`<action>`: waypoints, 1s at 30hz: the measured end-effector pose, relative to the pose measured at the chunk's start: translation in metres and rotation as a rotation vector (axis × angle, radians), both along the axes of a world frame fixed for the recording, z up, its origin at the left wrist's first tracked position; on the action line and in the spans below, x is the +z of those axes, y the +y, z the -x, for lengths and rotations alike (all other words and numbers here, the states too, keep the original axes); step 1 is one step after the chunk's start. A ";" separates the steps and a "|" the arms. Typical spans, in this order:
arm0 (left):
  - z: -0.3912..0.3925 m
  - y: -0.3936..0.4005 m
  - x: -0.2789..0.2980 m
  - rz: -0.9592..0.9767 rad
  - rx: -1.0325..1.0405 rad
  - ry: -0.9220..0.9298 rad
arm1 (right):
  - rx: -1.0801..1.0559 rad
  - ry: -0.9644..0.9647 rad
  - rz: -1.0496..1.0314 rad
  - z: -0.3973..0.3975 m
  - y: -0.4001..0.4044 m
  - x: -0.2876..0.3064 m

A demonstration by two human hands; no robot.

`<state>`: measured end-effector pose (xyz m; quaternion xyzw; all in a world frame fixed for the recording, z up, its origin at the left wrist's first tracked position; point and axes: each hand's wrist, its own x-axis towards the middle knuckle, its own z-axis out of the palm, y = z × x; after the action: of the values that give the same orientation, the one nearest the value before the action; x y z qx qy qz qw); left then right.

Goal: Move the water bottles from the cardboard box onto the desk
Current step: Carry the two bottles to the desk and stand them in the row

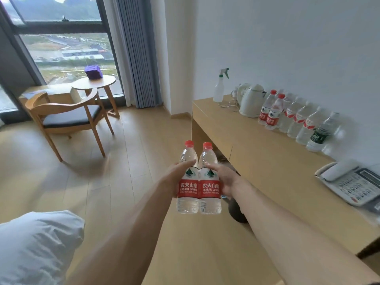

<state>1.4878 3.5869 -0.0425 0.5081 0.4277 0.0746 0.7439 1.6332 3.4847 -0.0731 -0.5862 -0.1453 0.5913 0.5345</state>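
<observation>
Bottles [198, 179] upright, caps up, side by side, touching.

Both forearms are bare up to the near edge of view, with no sleeve, watch, ring or glove visible on the left hand [174, 177] or the right hand [224, 179].

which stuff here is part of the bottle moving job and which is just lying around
Part of the job:
left hand
right hand
two held bottles
desk
bottles on the desk

Just lying about:
kettle
spray bottle
telephone
chair
round table
</observation>
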 end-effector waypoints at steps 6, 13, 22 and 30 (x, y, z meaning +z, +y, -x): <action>-0.046 0.071 -0.005 0.043 -0.083 -0.029 | -0.087 0.008 -0.041 -0.032 0.053 0.006; -0.105 0.138 -0.015 0.047 -0.110 -0.041 | -0.155 -0.009 -0.022 -0.080 0.112 0.004; -0.217 0.231 -0.018 0.039 -0.142 -0.010 | -0.202 0.001 -0.005 -0.191 0.201 -0.008; -0.337 0.276 -0.013 0.023 -0.202 -0.063 | -0.335 -0.025 -0.065 -0.301 0.237 0.000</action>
<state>1.8244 3.8631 -0.0551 0.5375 0.3515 0.0104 0.7665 1.9337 3.7217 -0.0734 -0.5921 -0.0714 0.4815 0.6423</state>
